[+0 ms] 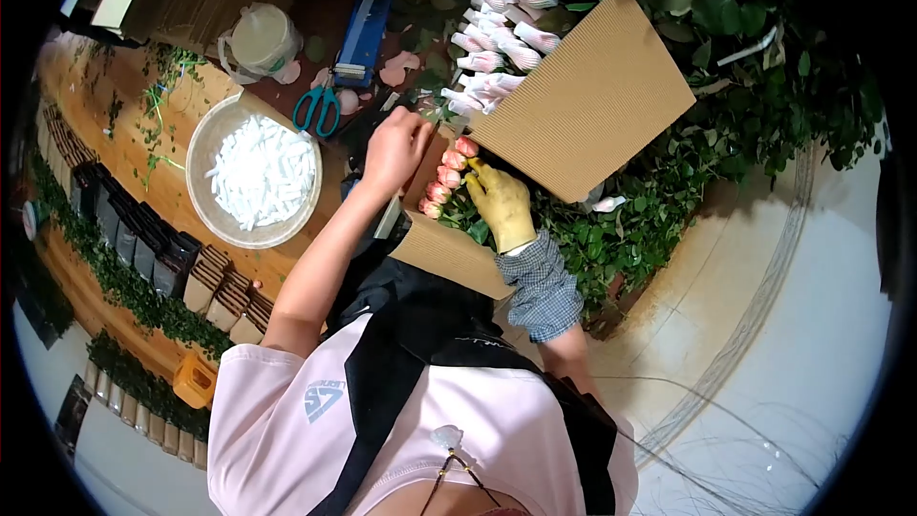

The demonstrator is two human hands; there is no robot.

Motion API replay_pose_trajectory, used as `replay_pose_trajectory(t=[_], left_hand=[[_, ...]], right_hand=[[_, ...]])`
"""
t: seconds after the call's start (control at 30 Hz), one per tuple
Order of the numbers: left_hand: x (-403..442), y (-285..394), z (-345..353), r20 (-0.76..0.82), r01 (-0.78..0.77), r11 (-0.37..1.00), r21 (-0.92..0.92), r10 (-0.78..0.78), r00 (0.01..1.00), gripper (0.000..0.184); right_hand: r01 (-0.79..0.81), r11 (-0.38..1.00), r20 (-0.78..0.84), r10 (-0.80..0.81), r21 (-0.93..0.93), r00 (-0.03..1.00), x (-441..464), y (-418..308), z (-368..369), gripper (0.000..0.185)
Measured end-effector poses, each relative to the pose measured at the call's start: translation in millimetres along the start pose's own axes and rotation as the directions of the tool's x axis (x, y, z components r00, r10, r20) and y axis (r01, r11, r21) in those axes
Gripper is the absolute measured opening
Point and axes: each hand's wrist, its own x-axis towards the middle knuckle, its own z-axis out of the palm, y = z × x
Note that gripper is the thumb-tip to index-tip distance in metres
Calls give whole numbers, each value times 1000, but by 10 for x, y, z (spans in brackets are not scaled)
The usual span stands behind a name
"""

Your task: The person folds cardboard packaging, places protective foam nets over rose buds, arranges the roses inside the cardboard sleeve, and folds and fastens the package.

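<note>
Several pink-orange roses [449,176] lie in a row between a brown cardboard piece on their left and green leaves. My right hand [501,205], in a yellow glove with a checked sleeve, has its fingertips closed at the upper roses; their stems are hidden. Bare, my left hand [394,151] is at the cardboard's upper left edge, fingers curled down; whatever is in them is hidden. A large corrugated cardboard sheet [587,96] stands tilted above my right hand. Nearer my body is a lower cardboard flap [449,253].
Left stands a white tub [201,205] of small white tubes. Teal-handled scissors [317,110], a blue tool [368,29] and a plastic bucket [261,41] lie beyond. Many flower heads in white netting [506,33] are stacked at the top. Heaped foliage [611,239] covers the right side.
</note>
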Motion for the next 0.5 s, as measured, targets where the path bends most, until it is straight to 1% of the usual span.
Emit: replay_pose_trajectory(t=[0.03,0.07,0.13,0.17,0.2,0.27,0.3,0.33,0.37,0.4,0.5], left_hand=[[9,-7,-36,42,-11,999,37,10,999,13],[8,-5,-60,83,-23,997,74,16,996,14],[-18,21,-46,185,-35,999,13,32,982,15],[-20,65,-33,218,-72,996,-46,80,973,17],[-3,138,-41,272,-77,996,-49,88,958,15],[-4,114,37,267,-140,982,-129,170,948,14],[-10,103,67,278,-155,979,-133,187,942,14],[-24,83,78,296,-123,983,-137,160,942,13],[-28,72,76,314,-93,986,-137,132,940,12],[-30,50,84,323,-109,985,-135,148,935,12],[-34,104,34,267,-293,955,-42,293,918,11]], right_hand=[[-6,1000,-7,6,3,1000,2,3,3,29],[-4,999,-34,5,38,999,4,-13,6,25],[1,997,-67,4,81,998,1,-42,-2,24],[1,998,-51,2,62,999,3,-46,-16,24],[-5,999,-36,6,42,999,-2,-51,-24,25],[-7,1000,-49,9,26,999,1,-12,14,25],[28,999,-78,-25,31,997,1,16,67,25],[64,997,-106,-60,34,993,-8,47,107,26],[61,998,-93,-58,33,994,-10,48,89,26],[50,998,-108,-45,37,993,-11,44,80,26],[48,998,-77,-45,43,996,-17,51,109,29]])
